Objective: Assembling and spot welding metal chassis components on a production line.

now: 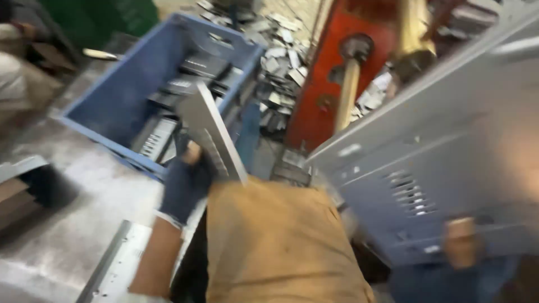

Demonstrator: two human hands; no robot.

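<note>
Right hand (pixel 461 241) blurred, its grip unreadable.

Matt metal plate (pixel 212 132), blue plastic crate (pixel 120 95)

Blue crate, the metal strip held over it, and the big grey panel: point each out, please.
blue crate (pixel 120 98), head view, bare inner left wall.
metal strip (pixel 210 126), head view, middle of its flat face.
grey panel (pixel 449 140), head view, plain face above the slots.
</note>
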